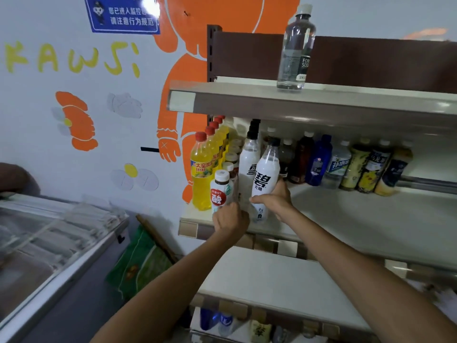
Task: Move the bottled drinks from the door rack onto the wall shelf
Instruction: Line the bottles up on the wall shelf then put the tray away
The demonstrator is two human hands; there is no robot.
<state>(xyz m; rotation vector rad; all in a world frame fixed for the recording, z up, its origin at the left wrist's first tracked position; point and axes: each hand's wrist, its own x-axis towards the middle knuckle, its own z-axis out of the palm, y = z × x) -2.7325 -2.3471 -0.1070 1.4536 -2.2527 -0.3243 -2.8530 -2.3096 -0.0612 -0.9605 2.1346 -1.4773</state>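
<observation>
My right hand point(274, 200) grips a white soda bottle with black characters point(265, 177), tilted slightly, near the front left of the middle wall shelf point(346, 219). My left hand point(230, 220) holds a small white bottle with a red label point(220, 191) just left of it. A second white soda bottle point(249, 162) stands behind them. A row of yellow soda bottles with red caps point(202, 174) stands at the shelf's left end. The door rack is not in view.
Several mixed bottles point(346, 164) line the back of the middle shelf. A clear water bottle point(295, 48) stands on the top shelf point(321, 95). A lower shelf point(272, 276) juts out below, with more bottles under it. A glass-top chest freezer point(49, 243) is at left.
</observation>
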